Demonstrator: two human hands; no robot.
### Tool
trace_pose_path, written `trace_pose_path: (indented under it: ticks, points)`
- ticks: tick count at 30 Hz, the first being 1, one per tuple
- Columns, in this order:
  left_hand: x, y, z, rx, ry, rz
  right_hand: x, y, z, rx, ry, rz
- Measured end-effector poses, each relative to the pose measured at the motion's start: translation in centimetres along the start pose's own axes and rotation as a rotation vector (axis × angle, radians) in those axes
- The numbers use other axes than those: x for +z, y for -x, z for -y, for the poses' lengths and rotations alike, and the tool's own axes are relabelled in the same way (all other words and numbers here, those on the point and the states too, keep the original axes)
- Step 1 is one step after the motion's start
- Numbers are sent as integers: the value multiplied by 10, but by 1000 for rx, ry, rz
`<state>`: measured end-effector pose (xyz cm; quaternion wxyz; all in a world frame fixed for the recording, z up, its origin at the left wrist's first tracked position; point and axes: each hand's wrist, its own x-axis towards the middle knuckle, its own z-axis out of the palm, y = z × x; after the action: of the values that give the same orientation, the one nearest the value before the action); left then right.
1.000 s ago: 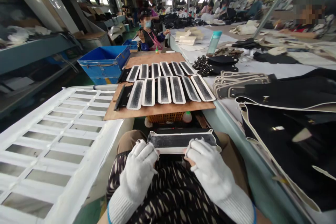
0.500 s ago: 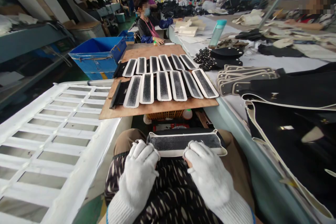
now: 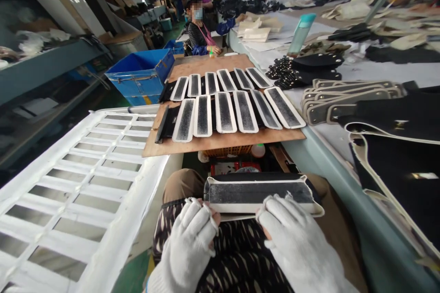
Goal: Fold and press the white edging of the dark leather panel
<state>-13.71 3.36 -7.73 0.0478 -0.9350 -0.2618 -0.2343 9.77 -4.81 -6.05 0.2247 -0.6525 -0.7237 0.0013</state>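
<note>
Across my lap lies a black bag piece point(image 3: 254, 191), its long grey base strip facing up between raised white edges. My left hand point(image 3: 191, 240), in a white glove, has its fingers curled over the near edge at the left end. Further right, my gloved right hand point(image 3: 298, 236) grips the same near edge, thumb tucked underneath. Both sets of fingertips are partly hidden. Just beyond, on a brown board point(image 3: 220, 141), lie two rows of similar black pieces with white-rimmed grey strips point(image 3: 225, 112).
A white slatted frame point(image 3: 74, 192) stands at left, with a blue bin point(image 3: 137, 75) behind it. Right of the board, a table holds stacked grey straps point(image 3: 343, 100), black bag panels point(image 3: 405, 169) and a teal bottle point(image 3: 300, 34). A co-worker point(image 3: 201, 32) sits beyond the board.
The view has turned slightly left, so everything sits further right in the picture. Both hands keep their hold on the bag piece, which stays on my lap.
</note>
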Motion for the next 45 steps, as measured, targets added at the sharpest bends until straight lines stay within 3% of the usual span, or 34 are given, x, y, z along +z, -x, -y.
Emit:
trace_pose_path:
  ticks: [4,11,15,20,23,27,29,39,45]
  points:
    - [3,1,2,-14,8,-38,1,1,-4,-11,-9,0]
    - [6,-23,-9,-136,2,4,3,-4,-1,13,28,11]
    - [-7,-22,7,-184,91,27,-8,-3,0,-7,30,-9]
    - [-12,-15,36,-429,566,331,-30,-19,-2,-62,48,-14]
    - [4,-22,37,-593,804,527,-17,-45,-4,-104,125,78]
    - [23,-35,33,-673,967,456,15,-73,-3,-59,195,371]
    - [25,-38,33,-686,996,442,23,-78,2,-27,207,448]
    - [23,-26,25,-658,972,410,18,-70,17,26,189,445]
    - [21,-33,27,-657,951,417,21,-73,17,31,215,461]
